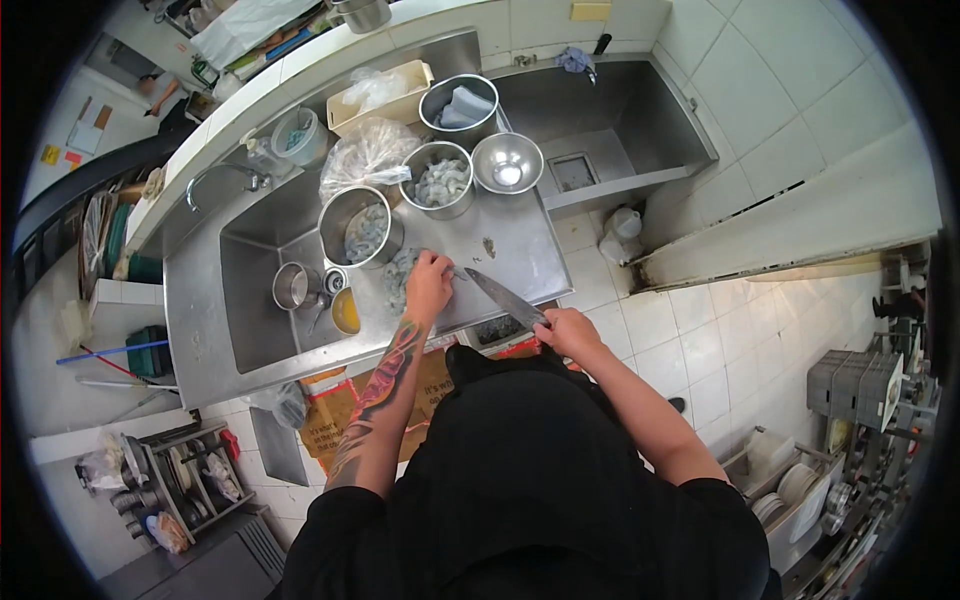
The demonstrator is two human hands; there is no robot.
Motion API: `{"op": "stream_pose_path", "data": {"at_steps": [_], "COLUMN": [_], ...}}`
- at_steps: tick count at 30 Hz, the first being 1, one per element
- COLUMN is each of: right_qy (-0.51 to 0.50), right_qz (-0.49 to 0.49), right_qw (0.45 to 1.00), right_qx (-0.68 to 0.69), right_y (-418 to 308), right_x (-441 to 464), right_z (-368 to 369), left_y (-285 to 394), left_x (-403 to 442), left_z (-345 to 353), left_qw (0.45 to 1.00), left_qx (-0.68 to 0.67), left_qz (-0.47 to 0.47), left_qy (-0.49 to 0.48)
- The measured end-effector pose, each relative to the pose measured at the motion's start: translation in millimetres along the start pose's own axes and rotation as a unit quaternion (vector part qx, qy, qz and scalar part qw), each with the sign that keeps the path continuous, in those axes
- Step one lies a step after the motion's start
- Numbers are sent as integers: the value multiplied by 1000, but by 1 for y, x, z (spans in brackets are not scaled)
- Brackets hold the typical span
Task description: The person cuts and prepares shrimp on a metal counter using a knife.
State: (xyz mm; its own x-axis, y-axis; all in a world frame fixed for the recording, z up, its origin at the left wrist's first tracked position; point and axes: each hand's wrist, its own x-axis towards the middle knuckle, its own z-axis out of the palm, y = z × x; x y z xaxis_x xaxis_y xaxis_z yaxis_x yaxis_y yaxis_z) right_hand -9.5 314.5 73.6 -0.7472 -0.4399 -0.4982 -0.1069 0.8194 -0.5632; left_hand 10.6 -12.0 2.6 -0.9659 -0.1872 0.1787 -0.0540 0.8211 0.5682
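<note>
My right hand [572,333] is wrapped round the handle of a large knife [508,302], its blade pointing left and away over the steel counter. My left hand [430,284] is closed, fingertips down on the counter, on a small greyish shrimp [459,272] near the knife tip, mostly hidden by the fingers. Just left of that hand lies a pile of raw grey shrimp [398,276]. Behind it stands a steel pot [336,222] with more shrimp inside. A second steel pot [440,205] holds pale shrimp. Small dark scraps [488,246] lie on the counter.
An upright steel bowl [508,164], a deep pot [459,100], a plastic bag [366,158] and a cream tub [420,72] crowd the back. Left is a sink [250,290] with small pots; another sink [640,110] lies at back right. Cardboard [340,420] is below the counter's front edge.
</note>
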Motion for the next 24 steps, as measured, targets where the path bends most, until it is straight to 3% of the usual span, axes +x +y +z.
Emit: {"op": "stream_pose_path", "data": {"at_steps": [2,4,10,12,16,18,19,21,24], "right_qy": [-24,46,59,49,59,79,95,79,83], "right_qz": [30,7,-20,-12,-17,-25,-34,-33,-46], "right_qw": [999,999,998,998,997,996,995,996,995], "right_qx": [24,13,28,31,44,35,24,36,34], "right_y": [1,14,34,25,28,35,35,32,32], "right_x": [1,6,15,11,12,15,14,11,12], "right_z": [-2,2,15,11,15,23,25,24,33], "left_y": [-2,-8,28,26,6,-22,-26,-26,-11], "left_x": [0,1,51,76,78,61,50,30,19], "left_z": [0,2,-38,-53,-74,-61,-52,-39,-27], "left_qw": [1000,999,978,933,937,985,985,995,983], "left_qx": [15,30,-142,-288,-284,-101,-101,95,176], "left_qz": [7,16,-39,-58,-96,-136,-135,-19,-45], "left_qy": [0,1,148,210,179,35,33,15,-15]}}
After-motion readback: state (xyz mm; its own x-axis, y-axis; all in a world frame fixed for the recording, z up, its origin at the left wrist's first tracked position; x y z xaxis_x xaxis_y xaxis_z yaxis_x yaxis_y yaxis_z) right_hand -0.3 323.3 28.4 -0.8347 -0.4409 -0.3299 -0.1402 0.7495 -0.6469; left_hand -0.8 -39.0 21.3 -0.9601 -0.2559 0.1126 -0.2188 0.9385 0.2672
